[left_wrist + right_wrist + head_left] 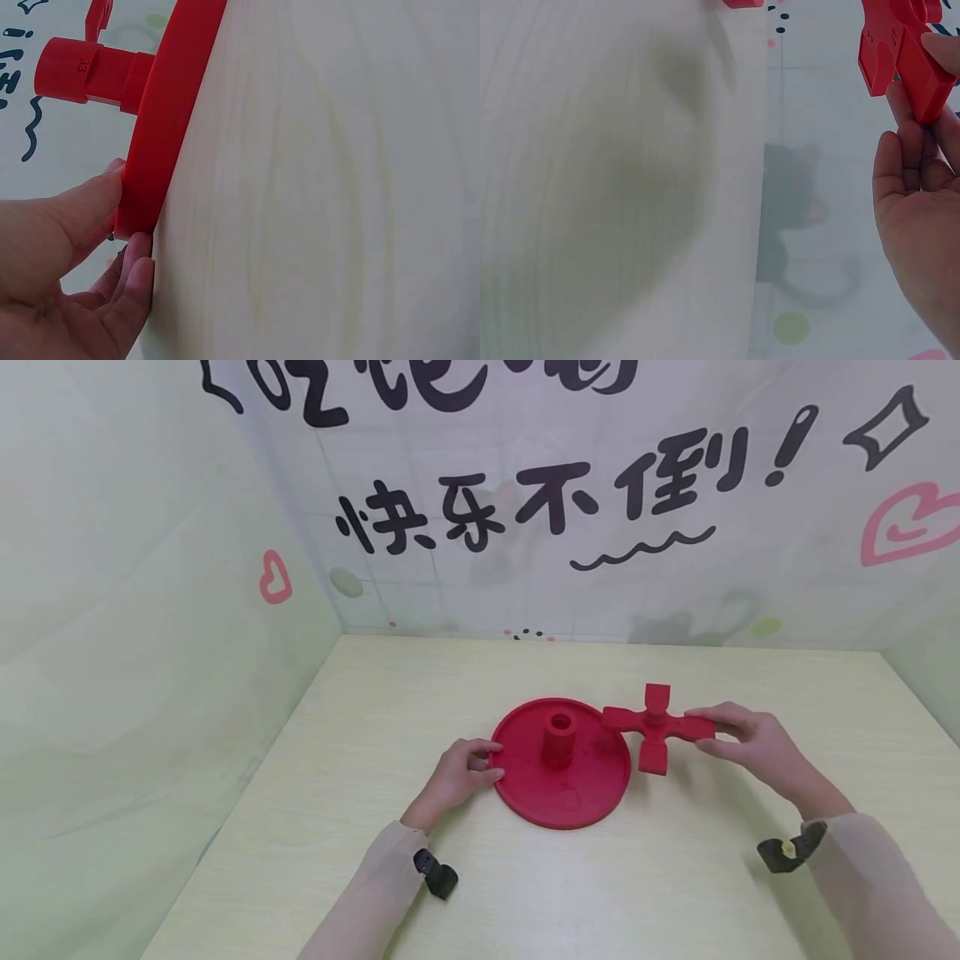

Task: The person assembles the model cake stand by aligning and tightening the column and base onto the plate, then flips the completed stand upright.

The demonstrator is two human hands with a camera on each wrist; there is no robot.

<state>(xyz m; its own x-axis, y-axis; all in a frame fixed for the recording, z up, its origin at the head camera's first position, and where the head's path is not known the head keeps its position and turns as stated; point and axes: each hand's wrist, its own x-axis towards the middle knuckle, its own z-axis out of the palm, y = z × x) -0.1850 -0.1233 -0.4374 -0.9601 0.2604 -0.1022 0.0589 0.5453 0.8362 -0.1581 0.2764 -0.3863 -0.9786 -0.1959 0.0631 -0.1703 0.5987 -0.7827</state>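
A round red plastic base with a raised rim lies on the table, and a hollow red post stands up from its middle. My left hand grips the base's left edge between thumb and fingers; the left wrist view shows the thumb at the rim and the fingertips low by the tabletop. To the right, my right hand pinches one arm of a red cross-shaped plastic piece. That cross is held above the table, its left arm overlapping the base's right rim in the head view.
The pale wooden table meets a printed cloth backdrop at its far edge. More cloth hangs along the left side. Dark wrist mounts sit at both sleeves.
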